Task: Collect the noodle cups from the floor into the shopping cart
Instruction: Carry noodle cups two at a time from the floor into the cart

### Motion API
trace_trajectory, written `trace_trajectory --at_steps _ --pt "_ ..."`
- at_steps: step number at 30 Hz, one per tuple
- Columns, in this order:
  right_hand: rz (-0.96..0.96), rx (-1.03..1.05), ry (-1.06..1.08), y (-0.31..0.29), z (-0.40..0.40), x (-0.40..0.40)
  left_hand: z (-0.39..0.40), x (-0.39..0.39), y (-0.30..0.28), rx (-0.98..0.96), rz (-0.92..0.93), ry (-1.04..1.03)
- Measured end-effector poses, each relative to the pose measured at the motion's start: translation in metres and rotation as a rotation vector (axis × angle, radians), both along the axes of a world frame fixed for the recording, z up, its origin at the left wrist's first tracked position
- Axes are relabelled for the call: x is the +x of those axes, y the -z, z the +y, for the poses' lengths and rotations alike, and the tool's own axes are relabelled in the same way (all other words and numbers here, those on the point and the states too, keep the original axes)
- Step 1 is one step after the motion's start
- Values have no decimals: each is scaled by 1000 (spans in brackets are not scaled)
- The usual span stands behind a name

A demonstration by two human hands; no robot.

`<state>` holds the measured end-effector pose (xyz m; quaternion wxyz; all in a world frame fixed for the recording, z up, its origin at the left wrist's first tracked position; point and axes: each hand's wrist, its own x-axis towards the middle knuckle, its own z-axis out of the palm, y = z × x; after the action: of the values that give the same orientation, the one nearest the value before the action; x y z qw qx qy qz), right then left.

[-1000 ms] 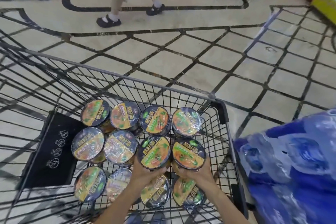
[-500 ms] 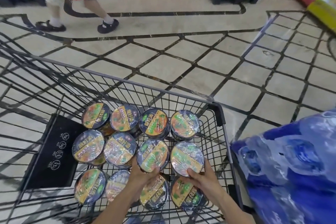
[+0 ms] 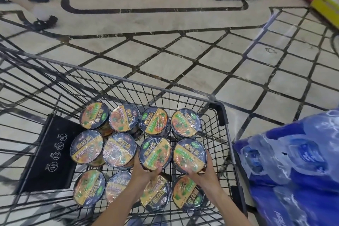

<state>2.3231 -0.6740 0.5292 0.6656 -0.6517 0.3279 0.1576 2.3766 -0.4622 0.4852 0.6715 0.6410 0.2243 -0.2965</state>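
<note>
In the cart (image 3: 222,115), at five o'clock, both hands clamp cups: left hand (image 3: 145,172), right hand (image 3: 203,174). Setting down; release next.

12 noodle cups (image 3: 121,153) in shopping cart (image 3: 222,113), 3 rows x 4; water packs (image 3: 297,167) just R of cart.

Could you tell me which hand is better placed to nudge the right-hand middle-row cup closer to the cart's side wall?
Right, I'd say. The right hand already grips that cup, nearest the cart's right wall. The left hand holds the neighbouring cup and would have to cross over.
</note>
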Motion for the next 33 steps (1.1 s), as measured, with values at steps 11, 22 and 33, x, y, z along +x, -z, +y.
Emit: trace_trajectory --at_steps 11,22,33 --pt "59 -106 -15 -3 -1 7 -1 6 5 11 18 -16" --pt "135 -107 4 -1 -2 11 -7 8 5 86 209 -106" --pt "150 -601 -175 -55 -2 18 8 4 -69 261 147 52"
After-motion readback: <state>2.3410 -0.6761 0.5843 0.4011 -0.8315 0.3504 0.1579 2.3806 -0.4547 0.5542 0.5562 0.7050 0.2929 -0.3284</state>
